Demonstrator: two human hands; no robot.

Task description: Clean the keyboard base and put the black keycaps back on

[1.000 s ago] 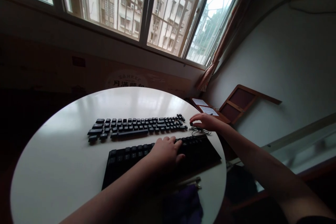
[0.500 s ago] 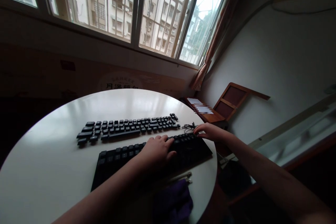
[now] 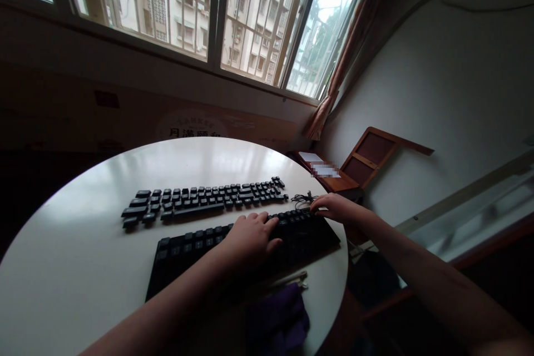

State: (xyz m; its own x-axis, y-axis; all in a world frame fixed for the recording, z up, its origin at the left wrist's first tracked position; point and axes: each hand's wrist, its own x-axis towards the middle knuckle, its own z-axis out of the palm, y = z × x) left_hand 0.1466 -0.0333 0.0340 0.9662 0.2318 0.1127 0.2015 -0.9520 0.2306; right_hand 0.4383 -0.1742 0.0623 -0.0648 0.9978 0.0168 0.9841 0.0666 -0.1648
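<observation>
A black keyboard [image 3: 306, 239] lies slantwise on the white table, with a row of keycaps along its far side. My left hand [image 3: 253, 236] rests on its middle, palm down and fingers spread; part of the board is hidden under that hand and forearm. At the keyboard's far right corner is my right hand [image 3: 331, 207], its fingers bent down and drawn together at the keys. Whatever is between those fingertips is too small to make out. Beyond the keyboard, loose black keycaps [image 3: 196, 200] are laid out in rows. A bundled black cable [image 3: 303, 198] lies beside my right hand.
The round white table [image 3: 75, 233] curves away at its right edge, close to the keyboard. A purple cloth [image 3: 277, 317] and a slim metallic tool [image 3: 297, 279] lie near me. A wooden chair [image 3: 362, 158] with papers [image 3: 325, 169] stands behind, below the barred window [image 3: 254, 22].
The view has tilted slightly, so the table sits a little differently in the picture. Both hands keep their places on the keyboard; the right hand's fingers hardly shift.
</observation>
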